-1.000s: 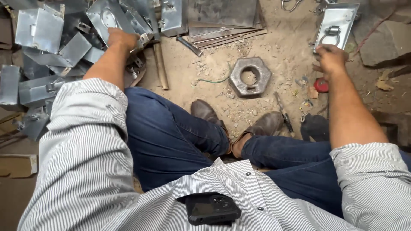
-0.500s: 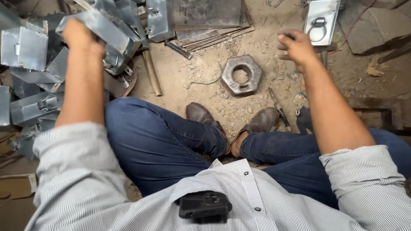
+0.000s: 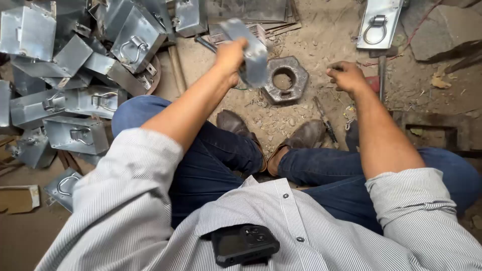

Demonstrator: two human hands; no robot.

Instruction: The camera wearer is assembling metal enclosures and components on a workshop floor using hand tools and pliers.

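Head view: left hand (image 3: 230, 56) grips 1 folded sheet-metal bracket (image 3: 249, 52), blurred, held in the air just above and left of the heavy hexagonal nut (image 3: 285, 79) lying flat on the dirt floor (image 3: 321, 30). Fingers wrapped around the bracket's left edge, so the piece hangs clear of the ground. Hex nut likely serves as an anvil or die, hole facing up, placed straight ahead between both arms for easy reach. Right hand (image 3: 347, 76) hovers low to the right of the nut, fingers curled loosely; cannot tell if it pinches something small. Hammer (image 3: 382, 64) lies just beyond that hand, handle pointing toward the person, red object partly hidden under the wrist. Finished plate with ring (image 3: 377, 21) sits top right, apart. Pile of similar galvanised brackets (image 3: 75, 85) crowds the left side, close to the left knee. Wooden handle (image 3: 176, 62) lies beside the pile. Thin rod-like tool (image 3: 325, 120) rests by the brown shoes (image 3: 271, 135). Black camera device (image 3: 244, 244) clipped on the striped shirt. Nothing blocks the nut's top.
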